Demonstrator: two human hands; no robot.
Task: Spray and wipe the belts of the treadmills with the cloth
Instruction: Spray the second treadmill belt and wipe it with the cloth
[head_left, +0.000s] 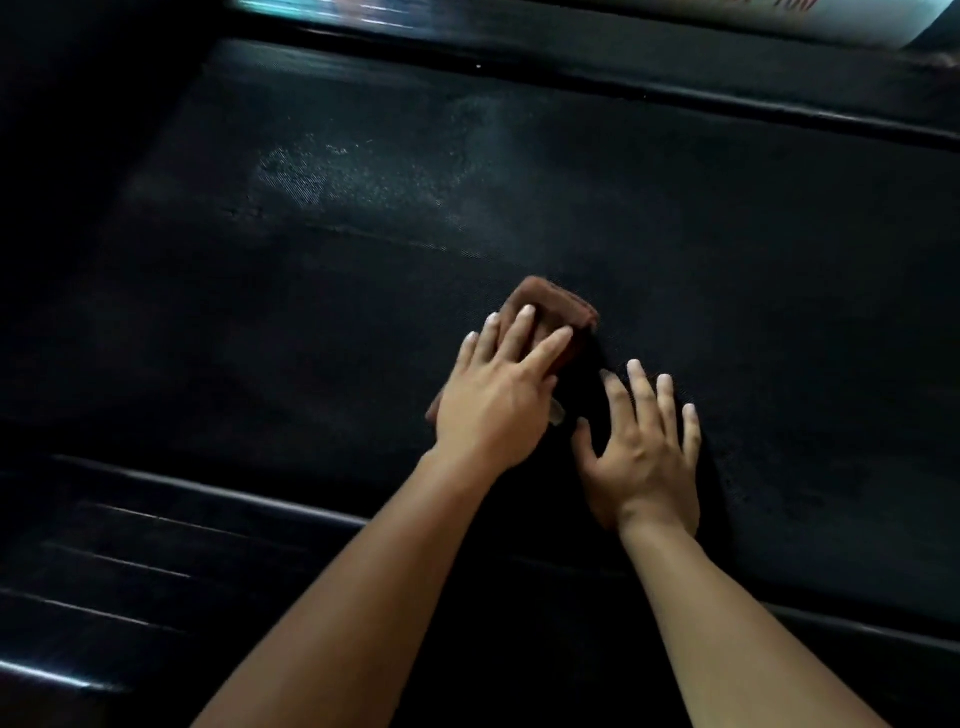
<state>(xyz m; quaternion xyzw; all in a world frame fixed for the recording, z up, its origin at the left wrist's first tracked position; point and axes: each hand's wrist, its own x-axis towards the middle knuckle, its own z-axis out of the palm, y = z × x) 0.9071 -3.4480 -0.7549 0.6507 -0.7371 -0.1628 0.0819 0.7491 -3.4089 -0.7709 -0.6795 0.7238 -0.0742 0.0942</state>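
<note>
Brown cloth (563, 306) lies on the treadmill belt (779, 260), mostly hidden under the left hand (493, 400), whose straight fingers press it flat. Right hand (647, 462) rests just beside it, fingers spread on bare belt. A pale speckled patch (311, 171) lies farther off. Near side rail (208, 501) is dim, and the top edge is blurred.

At mid-frame the left hand (493, 400) presses a brown cloth (558, 307) onto the dark treadmill belt (311, 291), the right hand (644, 457) spread flat beside it.
</note>
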